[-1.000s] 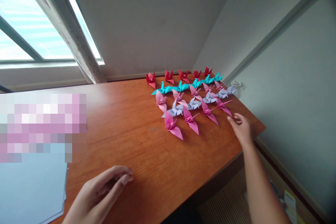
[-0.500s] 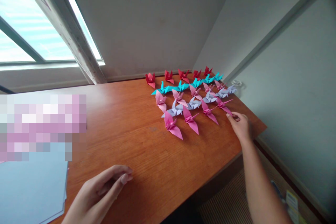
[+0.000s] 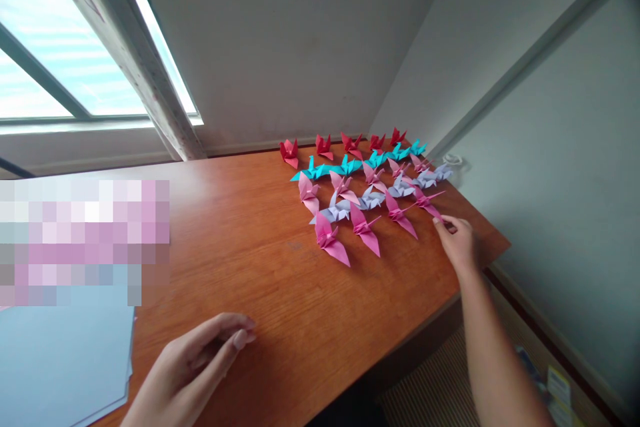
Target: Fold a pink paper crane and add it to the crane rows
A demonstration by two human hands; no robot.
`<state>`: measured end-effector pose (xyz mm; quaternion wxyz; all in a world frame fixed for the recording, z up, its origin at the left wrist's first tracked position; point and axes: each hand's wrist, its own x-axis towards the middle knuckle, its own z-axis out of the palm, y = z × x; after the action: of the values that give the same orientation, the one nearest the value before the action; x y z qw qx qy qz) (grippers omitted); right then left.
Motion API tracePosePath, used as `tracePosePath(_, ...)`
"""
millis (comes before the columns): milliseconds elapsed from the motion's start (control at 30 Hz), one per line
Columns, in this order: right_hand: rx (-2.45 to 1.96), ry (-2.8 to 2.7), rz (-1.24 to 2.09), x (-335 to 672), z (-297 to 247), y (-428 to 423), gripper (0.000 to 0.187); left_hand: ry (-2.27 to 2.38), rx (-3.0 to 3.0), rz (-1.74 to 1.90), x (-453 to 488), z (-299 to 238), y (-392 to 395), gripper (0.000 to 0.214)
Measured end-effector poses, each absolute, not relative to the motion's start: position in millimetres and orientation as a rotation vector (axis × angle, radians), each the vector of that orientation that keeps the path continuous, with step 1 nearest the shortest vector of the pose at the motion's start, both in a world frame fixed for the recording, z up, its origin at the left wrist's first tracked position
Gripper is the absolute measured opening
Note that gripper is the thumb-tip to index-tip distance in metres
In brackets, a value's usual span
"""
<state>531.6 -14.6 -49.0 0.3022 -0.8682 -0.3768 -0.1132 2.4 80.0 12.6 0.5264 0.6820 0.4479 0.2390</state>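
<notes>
At the right end of the front row, my right hand point(image 3: 456, 240) pinches the near wing tip of a deep pink origami crane point(image 3: 427, 200) that sits on the table. More deep pink cranes stand to its left, such as a deep pink paper crane point(image 3: 333, 240) at the row's left end. Behind them run rows of lavender cranes point(image 3: 370, 199), light pink cranes point(image 3: 309, 192), turquoise cranes point(image 3: 347, 165) and red cranes point(image 3: 289, 152). My left hand point(image 3: 207, 360) hovers over the table's near side, fingers curled in to the thumb, with nothing visible between them.
A stack of pale blue sheets point(image 3: 65, 360) lies at the left of the wooden table point(image 3: 240, 233), partly under a blurred-out patch. A white cord point(image 3: 453, 159) is by the right wall. The table's right corner is just beyond my right hand. A window point(image 3: 90, 67) is at upper left.
The whole view has shifted very slightly. My right hand stays pinched on the same deep pink crane's wing, and the rows stand as before. My left hand has hardly moved.
</notes>
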Motion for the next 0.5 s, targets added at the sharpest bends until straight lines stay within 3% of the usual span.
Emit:
tracePosePath(300, -2.245, -0.952, -0.337, 525.0, -46.9, -13.0, 0.044, 1.058, 1.616, 0.558, 0.9, 11.2, 80.4, 0.036)
tracePosePath(500, -2.073, -0.753, -0.473, 486.1, -27.9, -18.9, 0.053, 1.047, 1.546, 0.528, -1.3, 5.0, 77.1, 0.033)
